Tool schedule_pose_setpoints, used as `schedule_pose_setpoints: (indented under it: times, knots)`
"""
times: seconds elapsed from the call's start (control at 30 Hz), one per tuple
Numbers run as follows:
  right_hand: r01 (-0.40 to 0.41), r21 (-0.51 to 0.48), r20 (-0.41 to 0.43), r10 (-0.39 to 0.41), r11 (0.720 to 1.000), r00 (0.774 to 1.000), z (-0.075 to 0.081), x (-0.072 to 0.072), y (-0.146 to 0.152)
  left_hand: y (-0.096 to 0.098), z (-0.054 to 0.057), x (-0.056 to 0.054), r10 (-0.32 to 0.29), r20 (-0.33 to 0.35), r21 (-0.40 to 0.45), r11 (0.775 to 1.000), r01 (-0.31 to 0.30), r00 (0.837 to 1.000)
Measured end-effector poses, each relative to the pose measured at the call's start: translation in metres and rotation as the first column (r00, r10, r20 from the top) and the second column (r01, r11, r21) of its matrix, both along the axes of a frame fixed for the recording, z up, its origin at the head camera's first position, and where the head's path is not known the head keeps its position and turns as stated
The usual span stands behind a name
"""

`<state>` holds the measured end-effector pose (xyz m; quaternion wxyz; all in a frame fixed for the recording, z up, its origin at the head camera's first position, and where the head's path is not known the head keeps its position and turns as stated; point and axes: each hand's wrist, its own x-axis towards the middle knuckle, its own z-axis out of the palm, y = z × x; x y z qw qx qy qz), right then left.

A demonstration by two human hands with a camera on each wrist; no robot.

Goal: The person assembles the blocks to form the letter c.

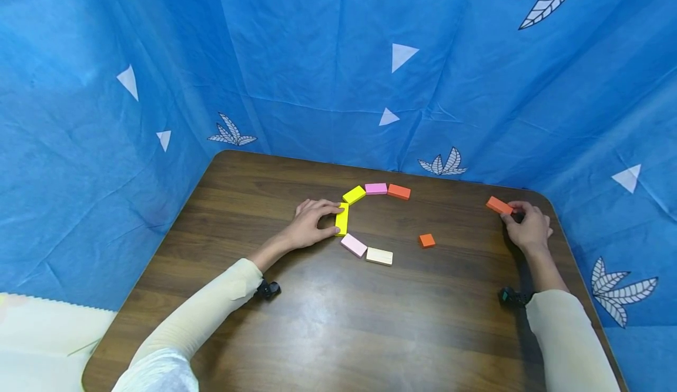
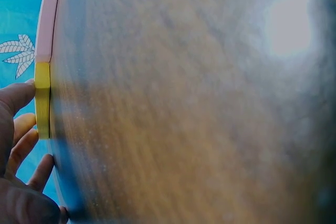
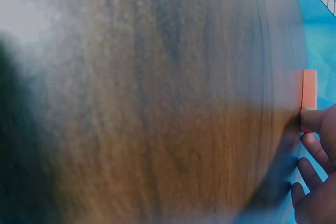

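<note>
My left hand (image 1: 309, 224) has its thumb and fingers at the two ends of a yellow block (image 1: 342, 220), pinching it on the table. In the left wrist view the same yellow block (image 2: 42, 100) meets a pink block (image 2: 46, 24). Above it in the head view lie another yellow block (image 1: 354, 195), a pink block (image 1: 376, 188) and a red-orange block (image 1: 399, 191), set in a curve. Below are a pale pink block (image 1: 354, 245) and a plain wooden block (image 1: 379, 256). Far right, my right hand (image 1: 530, 227) pinches an orange block (image 1: 499, 205) by one end.
A small orange block (image 1: 426, 240) lies by itself between the curve and my right hand. The brown wooden table (image 1: 328, 333) has rounded corners. A blue cloth (image 1: 317, 74) with leaf prints hangs behind it and at both sides.
</note>
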<state>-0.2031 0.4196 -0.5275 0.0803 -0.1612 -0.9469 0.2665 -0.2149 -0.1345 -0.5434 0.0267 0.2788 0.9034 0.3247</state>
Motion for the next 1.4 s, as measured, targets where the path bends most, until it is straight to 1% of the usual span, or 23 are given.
schedule_pose_setpoints:
  times: [0.23,0.4,0.73,0.87,0.93,1.0,1.13,1.2,1.3,1.4]
  knots:
    - [-0.010,-0.008,-0.009,0.010,1.000,1.000,0.000,0.002,-0.001,0.000,0.002,0.001,-0.001,0.002,0.001,1.000,0.001,1.000]
    - [-0.025,-0.020,-0.013,0.024,0.999,1.000,0.000,0.005,-0.002,0.000,0.001,0.001,0.002,0.001,-0.005,1.000,-0.002,1.000]
    - [-0.107,-0.008,-0.053,0.106,0.994,0.993,-0.004,0.012,-0.007,-0.001,0.000,0.000,0.002,-0.003,0.003,1.000,-0.002,1.000]
    - [-0.146,-0.012,-0.090,0.144,0.989,0.985,-0.004,0.018,-0.013,0.000,-0.001,0.000,-0.003,-0.006,0.011,1.000,0.003,1.000]
    - [-0.173,-0.011,-0.122,0.170,0.985,0.978,-0.004,0.021,-0.016,0.001,-0.001,0.000,-0.005,-0.009,0.012,1.000,0.006,1.000]
    - [-0.215,-0.003,-0.160,0.212,0.977,0.964,-0.003,0.024,-0.020,0.001,-0.001,0.000,-0.005,-0.009,0.010,1.000,0.005,1.000]
    - [-0.301,0.023,-0.232,0.298,0.953,0.926,-0.001,0.028,-0.029,0.000,-0.001,0.001,0.003,-0.001,0.008,1.000,-0.003,1.000]
    - [-0.332,0.031,-0.262,0.328,0.943,0.908,0.000,0.029,-0.034,0.000,0.000,0.001,0.004,0.004,0.008,1.000,-0.004,1.000]
    - [-0.364,0.034,-0.286,0.359,0.931,0.889,0.001,0.030,-0.041,0.000,0.000,0.001,0.003,0.006,0.009,1.000,-0.003,1.000]
    - [-0.387,0.027,-0.290,0.378,0.922,0.879,0.002,0.032,-0.046,0.000,0.001,0.001,0.000,0.008,0.008,1.000,0.000,1.000]
